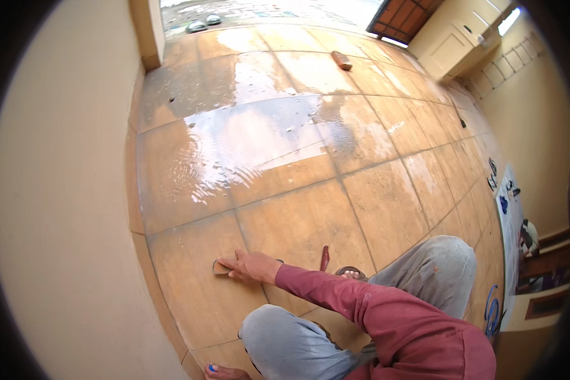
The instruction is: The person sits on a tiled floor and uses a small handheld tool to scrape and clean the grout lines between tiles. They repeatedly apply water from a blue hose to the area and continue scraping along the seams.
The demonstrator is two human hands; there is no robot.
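Note:
Fingers stretched and pressed down, my right hand (252, 266) bears on a flat, dark-rimmed pad (220, 268) that lies on the tan tiled floor (196, 297). Most of the pad is hidden under the hand, so its exact kind is unclear. At the lower edge my left hand (229, 375) is partly cut off, with a small blue thing (211, 367) at its fingers that is too small to name. A slim dark red tool or handle (325, 258) rests on the tiles beyond my right forearm, near my sandalled foot (350, 272).
Water (234, 139) pools across the tiles ahead. A reddish brick (341, 61) lies farther off. A wall (63, 190) runs close along the left. At the right are a white sheet (508, 231) and a blue hose (491, 310). Shoes (197, 26) stand outside the doorway.

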